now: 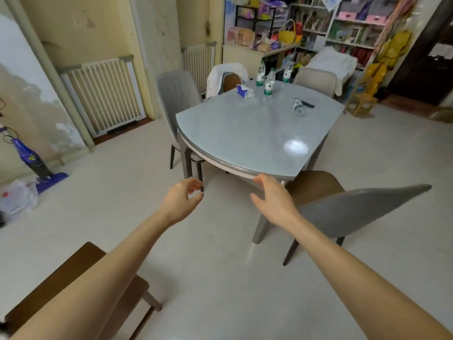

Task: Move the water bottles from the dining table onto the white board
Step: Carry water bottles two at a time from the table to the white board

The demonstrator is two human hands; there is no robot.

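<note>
Plainly the carrying has not begun: both hands hold nothing, and the person stands short of the dining table point(220, 133). The left hand point(180, 201) hangs over the floor with fingers loosely curled around air; the right hand point(272, 200) is relaxed and spread, its fingertips close to the near table rim, though contact cannot be made out.

Taking the table top as a clock face with six at the person, three upright water bottles stand near twelve: one point(260, 73) at the far edge, another point(269, 83) just nearer, a third point(288, 71) toward one. A fourth bottle point(298, 106) lies on its side near two, beside a dark flat object point(308, 104). A blue and white tissue pack point(244, 91) sits at about eleven.

No white board can be picked out with certainty in this view.

To do this step well, the person should probably walk round the table's side instead of leaning across, since the bottles sit at the far end. Each upright bottle is best gripped around its middle, one per hand; the lying one may roll when touched, so it should be approached from above
</note>
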